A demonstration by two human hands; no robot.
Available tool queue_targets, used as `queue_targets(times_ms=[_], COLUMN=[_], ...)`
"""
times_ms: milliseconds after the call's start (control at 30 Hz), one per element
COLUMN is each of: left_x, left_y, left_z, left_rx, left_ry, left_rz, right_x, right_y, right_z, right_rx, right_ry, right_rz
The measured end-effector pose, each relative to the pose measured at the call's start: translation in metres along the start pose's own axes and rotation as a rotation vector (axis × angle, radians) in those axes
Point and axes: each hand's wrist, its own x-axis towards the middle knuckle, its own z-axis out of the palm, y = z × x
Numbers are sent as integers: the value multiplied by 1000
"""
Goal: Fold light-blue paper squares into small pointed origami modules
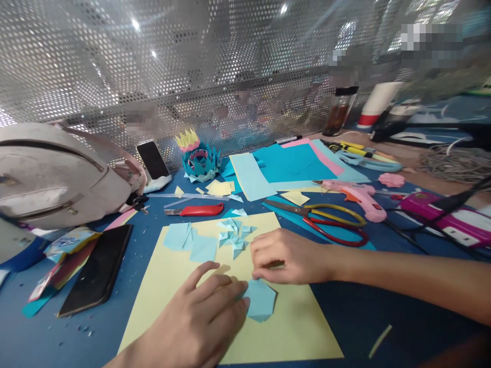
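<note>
A light blue folded paper piece lies on a yellow sheet. At its left edge rest the fingertips of my left hand, whose fingers are spread. My right hand is closed, thumb and index finger pinched together at the paper's top edge; whatever is between them is too small to make out. Several small folded blue pieces sit just left of my right hand. Flat light blue squares lie farther left on the yellow sheet.
Beyond the sheet are a red cutter, scissors and a pink glue gun. A blue paper flower stands at the back. At left are a dark phone and a bag; a purple power strip is at right.
</note>
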Motion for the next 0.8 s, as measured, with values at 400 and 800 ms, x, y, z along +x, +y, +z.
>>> queue_targets(times_ms=[400,800], left_x=[-2,-3], left_y=[1,2], left_z=[2,6], left_rx=[15,49], left_ry=[39,68], left_rz=[-7,-11], right_x=[-2,-1], right_y=[6,-2], right_z=[4,6], right_rx=[24,-253], right_ry=[6,117], right_rz=[-91,-288])
